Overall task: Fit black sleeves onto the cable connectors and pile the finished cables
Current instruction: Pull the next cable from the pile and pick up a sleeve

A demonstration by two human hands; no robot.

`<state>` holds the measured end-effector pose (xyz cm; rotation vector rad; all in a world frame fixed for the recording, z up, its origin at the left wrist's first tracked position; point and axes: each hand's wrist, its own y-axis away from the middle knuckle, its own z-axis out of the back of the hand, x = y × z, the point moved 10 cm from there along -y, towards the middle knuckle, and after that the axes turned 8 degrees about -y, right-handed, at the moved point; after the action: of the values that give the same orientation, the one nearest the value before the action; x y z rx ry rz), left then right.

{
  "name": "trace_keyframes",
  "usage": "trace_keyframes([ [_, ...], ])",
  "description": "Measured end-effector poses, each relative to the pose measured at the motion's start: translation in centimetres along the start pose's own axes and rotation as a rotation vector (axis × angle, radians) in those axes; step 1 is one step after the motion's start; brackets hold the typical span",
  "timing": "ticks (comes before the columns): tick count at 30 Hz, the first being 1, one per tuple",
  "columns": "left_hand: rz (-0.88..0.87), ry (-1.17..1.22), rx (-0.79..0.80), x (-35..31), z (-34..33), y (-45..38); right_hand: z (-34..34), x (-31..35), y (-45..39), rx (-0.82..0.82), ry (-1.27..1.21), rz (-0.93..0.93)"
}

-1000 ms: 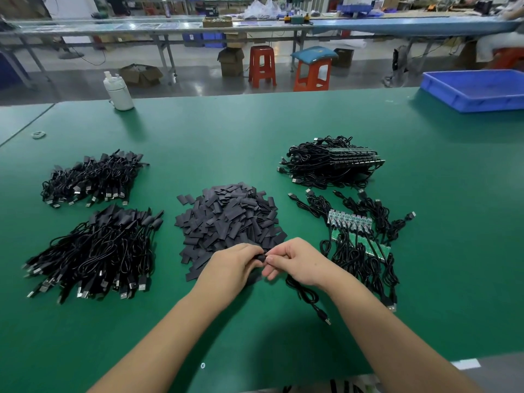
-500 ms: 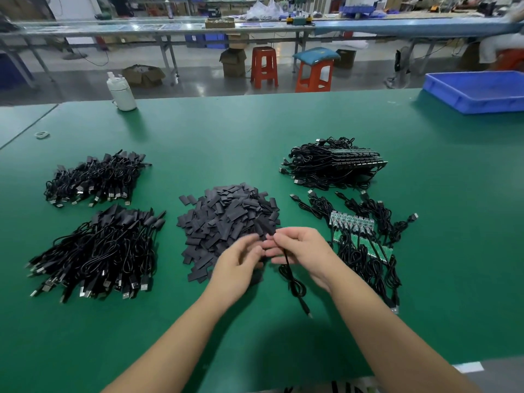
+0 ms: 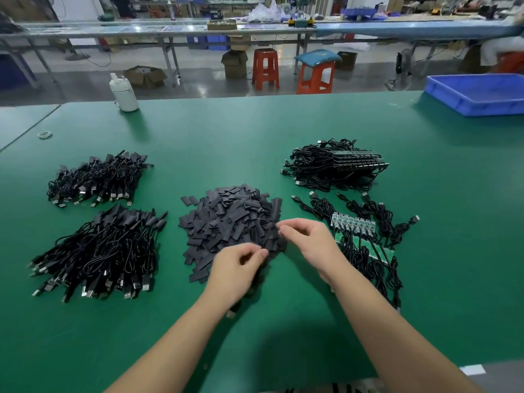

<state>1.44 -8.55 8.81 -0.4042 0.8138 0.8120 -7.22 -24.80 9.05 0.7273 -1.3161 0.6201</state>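
Reaching over the near edge of the sleeve heap, both my hands at work.
Left hand (image 3: 236, 262): fingers curled, thumb and fingertips pinched together; a cable (image 3: 233, 310) dangles under my wrist, though I cannot tell how I hold it.
Right hand (image 3: 304, 238): fingertips pinching one flat black sleeve at the heap's right edge.
Sleeves: heap of flat black rectangular sleeves (image 3: 229, 219) lying mid-worktop, just beyond my hands.
Finished cables: two piles of black sleeved cables, near-left (image 3: 96, 253) and far-left (image 3: 96, 177).
Unfinished cables: black cables on green circuit strips (image 3: 360, 236) beside my right hand; a bundled stack (image 3: 334, 165) behind them.
Worktop: green mat (image 3: 283, 336).
Far edge: white plastic bottle (image 3: 124, 93) left, blue plastic tray (image 3: 479, 93) right.
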Motion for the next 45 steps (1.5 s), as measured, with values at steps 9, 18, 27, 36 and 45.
trace_keyframes([
  [9,0.211,-0.807,-0.329,11.3,17.3,-3.5,11.9,-4.0,-2.8,-0.209,1.11,-0.061],
  [18,0.204,-1.162,-0.311,15.3,18.3,-3.8,12.8,-4.5,-2.9,-0.226,1.131,-0.051],
  [27,0.148,-1.196,-0.292,14.0,15.8,-4.5,12.5,-4.2,-2.0,-0.247,0.995,-0.035],
  [36,0.158,-1.334,0.007,17.3,11.8,-5.4,12.4,-3.6,-1.8,-0.248,0.926,-0.013],
  [45,0.194,-1.354,0.06,16.9,11.4,-5.7,13.0,-3.3,-1.7,-0.236,0.913,0.005],
])
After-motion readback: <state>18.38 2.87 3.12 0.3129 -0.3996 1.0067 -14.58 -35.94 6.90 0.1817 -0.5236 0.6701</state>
